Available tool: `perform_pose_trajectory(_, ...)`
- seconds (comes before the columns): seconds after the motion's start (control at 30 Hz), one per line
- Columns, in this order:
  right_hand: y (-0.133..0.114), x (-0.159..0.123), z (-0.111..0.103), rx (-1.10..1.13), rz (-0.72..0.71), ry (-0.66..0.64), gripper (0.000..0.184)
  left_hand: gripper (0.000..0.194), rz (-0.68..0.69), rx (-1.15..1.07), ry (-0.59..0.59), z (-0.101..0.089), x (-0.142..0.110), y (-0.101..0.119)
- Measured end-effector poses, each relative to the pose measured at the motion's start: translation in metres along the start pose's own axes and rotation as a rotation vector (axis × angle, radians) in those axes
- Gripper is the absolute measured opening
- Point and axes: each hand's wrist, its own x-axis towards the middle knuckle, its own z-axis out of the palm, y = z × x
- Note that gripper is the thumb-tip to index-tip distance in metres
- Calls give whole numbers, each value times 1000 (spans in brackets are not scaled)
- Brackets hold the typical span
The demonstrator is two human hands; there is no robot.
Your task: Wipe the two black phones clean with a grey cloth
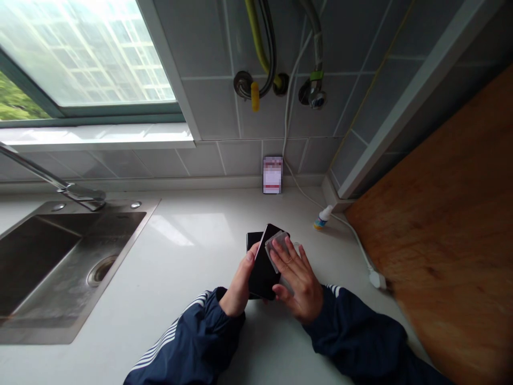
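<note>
A dark phone-like slab (pixel 260 275) with a glossy edge is held tilted above the counter. My left hand (pixel 239 283) grips it by its left side, thumb along the edge. My right hand (pixel 298 278) lies over its upper right part, fingers stretched and pressing a folded greyish cloth (pixel 271 247) onto the surface. Beneath the slab, another flat black thing (pixel 252 238) shows only at its edges, so its kind cannot be made out. Something pale, partly covered by my right hand, lies under the fingers.
A phone with a lit screen (pixel 273 176) leans on the backsplash. A small white-capped bottle (pixel 323 217) stands by a white cable with a plug (pixel 377 279). At left is a steel sink (pixel 66 334) with a faucet (pixel 82 195); a wooden panel (pixel 449 230) borders the right.
</note>
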Motion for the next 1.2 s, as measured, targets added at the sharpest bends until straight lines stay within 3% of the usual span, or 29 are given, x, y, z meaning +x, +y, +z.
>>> perform_pose_trajectory(0.23, -20, -5, -4, 60, -209, -153, 65, 66, 85, -165, 213, 8, 3, 10)
perform_pose_trajectory(0.43, -27, -7, -3, 55, -237, -186, 64, 64, 94, -210, 296, 13, 2, 16)
perform_pose_trajectory(0.6, -20, -7, 1, 9, -209, -138, 63, 64, 59, -181, 201, 7, 1, 7)
perform_pose_trajectory(0.73, -8, -4, 2, -41, -96, -55, 66, 60, 91, -78, 88, 5, -2, 1)
perform_pose_trajectory(0.9, 1, 3, 0, -73, 44, 73, 62, 64, -68, 42, -61, 11, -9, 5)
perform_pose_trajectory(0.97, -2, 4, -1, -65, 43, 71, 60, 65, -23, 22, -16, 12, -8, 4)
perform_pose_trajectory(1.07, -13, 1, 0, -40, -61, -23, 64, 65, 92, -93, 144, 10, -2, 2)
perform_pose_trajectory(1.2, -26, -6, 0, 15, -222, -159, 66, 70, 83, -265, 305, 8, 2, 6)
